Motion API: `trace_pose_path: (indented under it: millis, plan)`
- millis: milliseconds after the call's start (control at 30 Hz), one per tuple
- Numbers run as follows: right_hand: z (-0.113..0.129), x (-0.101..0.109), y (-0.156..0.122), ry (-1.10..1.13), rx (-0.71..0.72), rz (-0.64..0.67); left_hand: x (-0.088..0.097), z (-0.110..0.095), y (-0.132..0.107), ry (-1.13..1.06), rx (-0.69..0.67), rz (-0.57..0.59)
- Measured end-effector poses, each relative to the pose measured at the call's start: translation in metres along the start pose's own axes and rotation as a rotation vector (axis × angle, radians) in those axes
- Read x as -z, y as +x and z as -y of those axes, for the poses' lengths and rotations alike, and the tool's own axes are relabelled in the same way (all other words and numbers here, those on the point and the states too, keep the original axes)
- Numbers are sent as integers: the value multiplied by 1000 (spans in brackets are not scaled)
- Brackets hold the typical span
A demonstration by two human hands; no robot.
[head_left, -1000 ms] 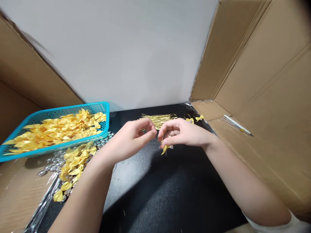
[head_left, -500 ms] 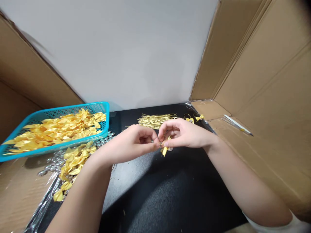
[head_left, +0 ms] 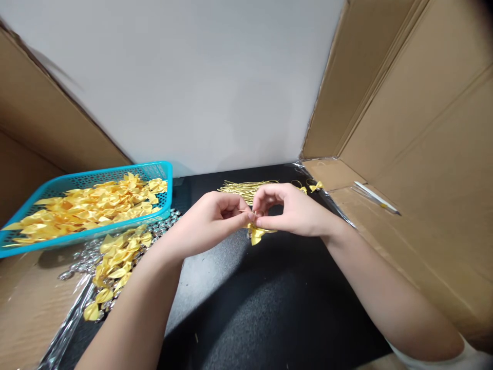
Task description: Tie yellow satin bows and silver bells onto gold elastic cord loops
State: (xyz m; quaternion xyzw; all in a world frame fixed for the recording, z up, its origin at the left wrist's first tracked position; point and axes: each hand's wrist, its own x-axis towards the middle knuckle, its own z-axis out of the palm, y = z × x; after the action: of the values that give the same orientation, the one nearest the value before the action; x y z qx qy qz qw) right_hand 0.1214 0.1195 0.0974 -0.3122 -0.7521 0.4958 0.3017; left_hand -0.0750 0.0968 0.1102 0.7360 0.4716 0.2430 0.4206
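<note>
My left hand (head_left: 210, 221) and my right hand (head_left: 290, 209) meet over the black table (head_left: 246, 298), fingertips pinched together. Between them hangs a small yellow ribbon bow (head_left: 256, 234), held by both pinches. A thin gold wire seems to run between the fingers, too fine to see well. Just behind the hands lies a bundle of gold wires (head_left: 241, 188).
A blue mesh basket (head_left: 88, 177) heaped with yellow bows stands at the left, with loose yellow bows (head_left: 117, 257) and silver pieces (head_left: 82, 259) in front of it. Two finished bows (head_left: 313, 186) lie at the back right. Cardboard walls (head_left: 416, 128) enclose both sides; a white pen (head_left: 375, 197) rests on the right flap.
The hands have come together from slightly apart and risen a little. The bow has shifted left and now hangs between both pinches.
</note>
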Motion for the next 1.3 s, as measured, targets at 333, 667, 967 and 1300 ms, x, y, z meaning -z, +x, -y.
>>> trace_pose_path:
  millis: [333, 667, 967, 1300]
  plan:
    - [-3, -1, 1, -23, -8, 25, 5, -1, -1, 86, 10, -60]
    - [-6, 0, 3, -139, -26, -20, -2, 5, 3, 55, -21, -96]
    - [-5, -1, 6, 294, -107, -107, -5, 31, 13, -279, -139, -783]
    - [-16, -35, -5, 634, -301, 70, -71, 39, -48, -414, 76, -398]
